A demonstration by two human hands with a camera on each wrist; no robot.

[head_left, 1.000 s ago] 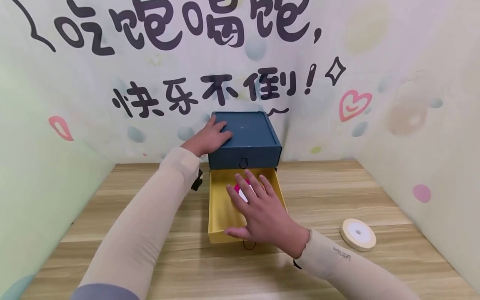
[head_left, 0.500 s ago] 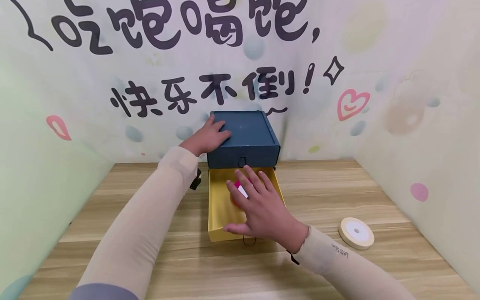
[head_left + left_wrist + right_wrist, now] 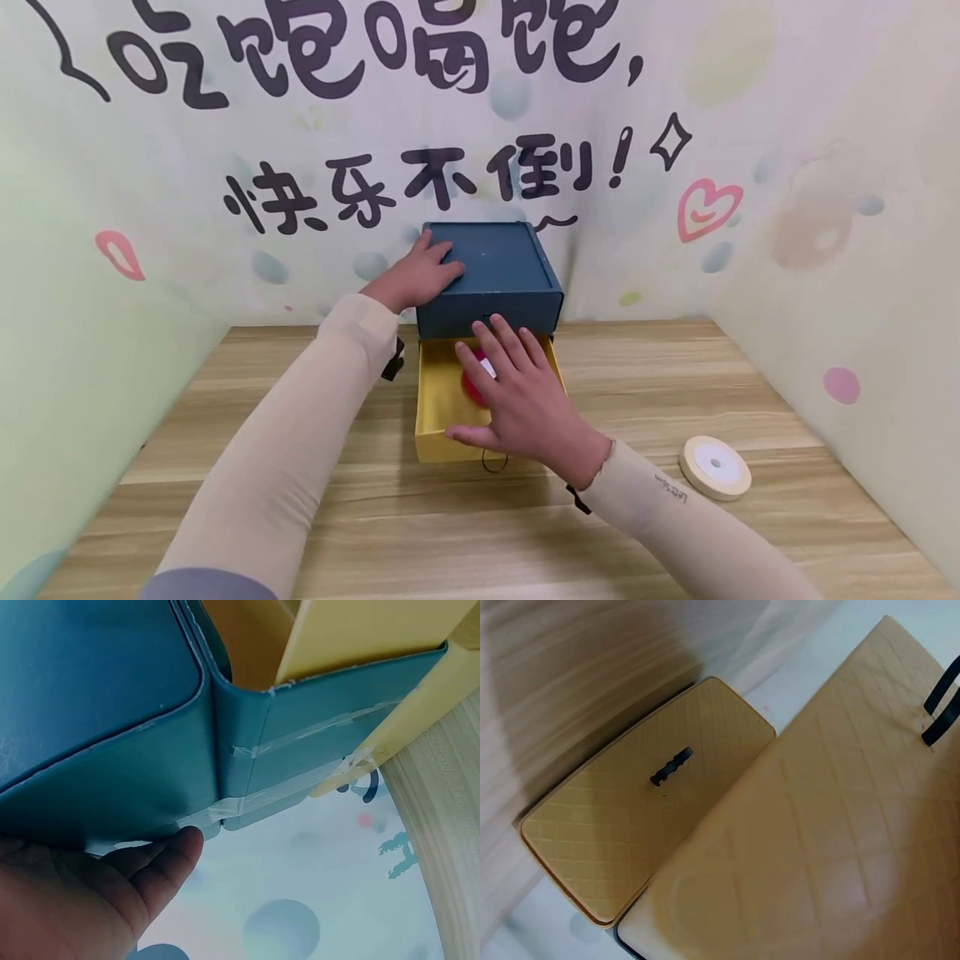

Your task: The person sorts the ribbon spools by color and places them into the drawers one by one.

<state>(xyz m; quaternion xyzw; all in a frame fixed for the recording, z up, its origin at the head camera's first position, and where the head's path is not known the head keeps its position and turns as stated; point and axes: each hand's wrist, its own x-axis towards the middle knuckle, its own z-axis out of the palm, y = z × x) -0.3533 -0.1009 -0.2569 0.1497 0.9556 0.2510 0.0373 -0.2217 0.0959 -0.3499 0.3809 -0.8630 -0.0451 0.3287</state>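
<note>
A blue drawer box (image 3: pixel 495 267) stands against the back wall, with a yellow drawer (image 3: pixel 442 408) pulled out below its upper part. My left hand (image 3: pixel 420 275) rests spread on the box's upper left edge; in the left wrist view its fingertips lie along the blue side. My right hand (image 3: pixel 528 400) reaches over the drawer, fingers extended and thumb out by its front; contact with the front is hidden. Beneath those fingers a red round thing (image 3: pixel 474 392) with pink and white parts lies in the drawer, mostly covered. The right wrist view shows a quilted front (image 3: pixel 802 847) with a black loop, without the hand.
A cream roll (image 3: pixel 716 468) with a white label lies flat on the wooden table (image 3: pixel 675 383) at the right. A black loop pull (image 3: pixel 493 461) hangs at the drawer's front. A printed wall (image 3: pixel 315 275) stands behind, and pale side walls flank the table.
The yellow drawer has slid a little way inward toward the box. My right hand has moved forward with it. My left hand has stayed on the box.
</note>
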